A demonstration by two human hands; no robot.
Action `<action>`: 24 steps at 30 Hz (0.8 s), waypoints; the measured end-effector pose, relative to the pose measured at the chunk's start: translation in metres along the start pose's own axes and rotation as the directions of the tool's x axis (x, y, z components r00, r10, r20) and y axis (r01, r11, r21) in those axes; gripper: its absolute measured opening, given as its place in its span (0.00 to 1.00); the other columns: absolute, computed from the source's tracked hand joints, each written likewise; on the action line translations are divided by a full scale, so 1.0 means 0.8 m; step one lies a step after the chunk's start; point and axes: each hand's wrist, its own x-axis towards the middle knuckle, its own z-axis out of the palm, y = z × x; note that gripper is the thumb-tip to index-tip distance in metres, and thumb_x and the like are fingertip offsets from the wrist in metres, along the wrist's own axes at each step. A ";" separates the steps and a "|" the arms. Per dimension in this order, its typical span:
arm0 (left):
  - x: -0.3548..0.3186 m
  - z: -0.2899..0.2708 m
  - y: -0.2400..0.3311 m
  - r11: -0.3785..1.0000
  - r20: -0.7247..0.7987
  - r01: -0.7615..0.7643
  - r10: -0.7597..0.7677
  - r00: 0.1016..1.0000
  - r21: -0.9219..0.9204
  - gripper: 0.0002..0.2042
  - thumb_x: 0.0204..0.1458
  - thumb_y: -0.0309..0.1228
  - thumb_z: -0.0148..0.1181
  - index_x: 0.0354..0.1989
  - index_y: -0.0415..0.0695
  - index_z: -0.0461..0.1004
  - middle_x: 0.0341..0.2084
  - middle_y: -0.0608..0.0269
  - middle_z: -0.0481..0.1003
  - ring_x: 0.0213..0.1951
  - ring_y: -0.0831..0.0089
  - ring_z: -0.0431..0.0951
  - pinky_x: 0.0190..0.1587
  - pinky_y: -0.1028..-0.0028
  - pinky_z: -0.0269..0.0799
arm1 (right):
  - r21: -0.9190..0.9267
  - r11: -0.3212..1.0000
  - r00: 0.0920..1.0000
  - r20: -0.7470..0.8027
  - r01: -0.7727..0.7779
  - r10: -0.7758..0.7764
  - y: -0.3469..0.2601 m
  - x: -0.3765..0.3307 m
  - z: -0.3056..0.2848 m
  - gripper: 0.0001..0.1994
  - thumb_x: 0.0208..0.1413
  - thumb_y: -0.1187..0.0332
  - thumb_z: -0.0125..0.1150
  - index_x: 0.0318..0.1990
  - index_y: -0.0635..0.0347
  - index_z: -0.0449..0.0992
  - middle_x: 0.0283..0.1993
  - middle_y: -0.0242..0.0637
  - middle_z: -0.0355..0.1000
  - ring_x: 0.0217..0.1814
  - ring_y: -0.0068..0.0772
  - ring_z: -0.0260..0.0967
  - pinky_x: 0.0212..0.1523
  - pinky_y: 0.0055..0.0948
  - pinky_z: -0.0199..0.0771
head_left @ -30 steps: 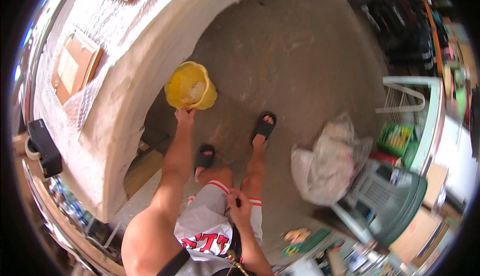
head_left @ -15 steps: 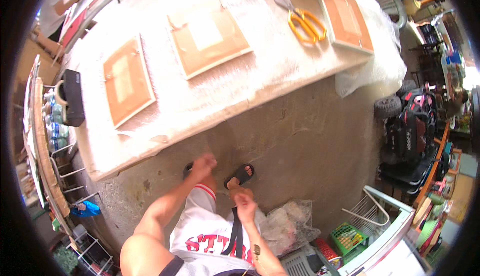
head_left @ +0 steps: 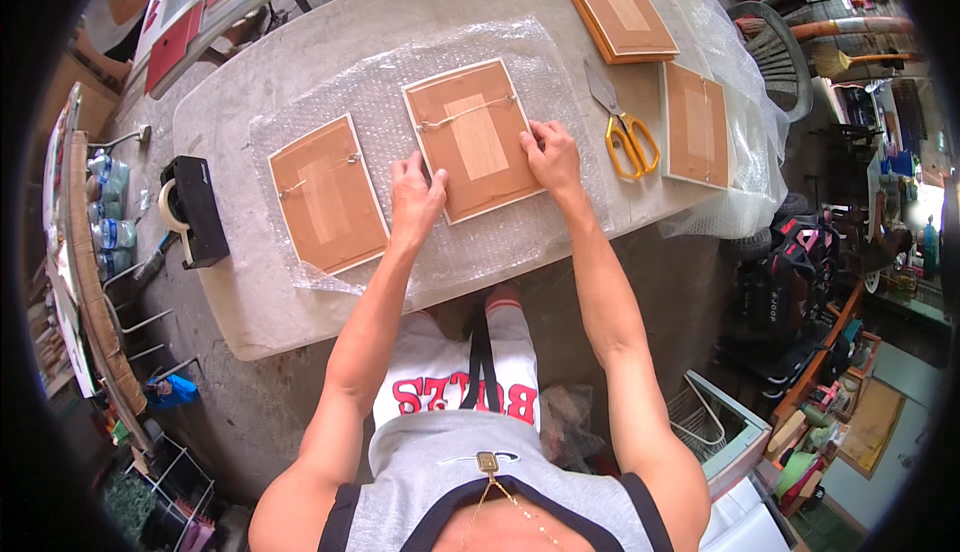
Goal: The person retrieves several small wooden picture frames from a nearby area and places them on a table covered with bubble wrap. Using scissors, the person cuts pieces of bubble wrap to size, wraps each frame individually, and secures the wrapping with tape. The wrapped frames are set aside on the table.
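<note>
Steadying the brown-backed frame [head_left: 475, 142] over the bubble wrap [head_left: 378, 117], left hand [head_left: 415, 198] and right hand [head_left: 554, 157] grasping its opposite edges, I read this remotely as positioning, the next move calling for level handling.

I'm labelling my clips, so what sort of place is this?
Probably a workshop or cluttered garage: the table holds framed boards on bubble wrap, large scissors and a black tape dispenser, while plastic bottles stand off to the left.
</note>
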 end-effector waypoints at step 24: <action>-0.057 -0.034 -0.007 0.989 -0.209 0.067 -0.094 0.973 -0.135 0.19 0.46 0.34 0.64 0.49 0.50 0.74 0.33 0.61 0.72 0.38 0.63 0.67 0.46 0.66 0.65 | 0.296 0.950 0.993 -0.022 -0.103 0.115 0.008 0.020 -0.038 0.08 0.51 0.73 0.60 0.38 0.64 0.78 0.30 0.35 0.69 0.28 0.25 0.65 0.30 0.24 0.67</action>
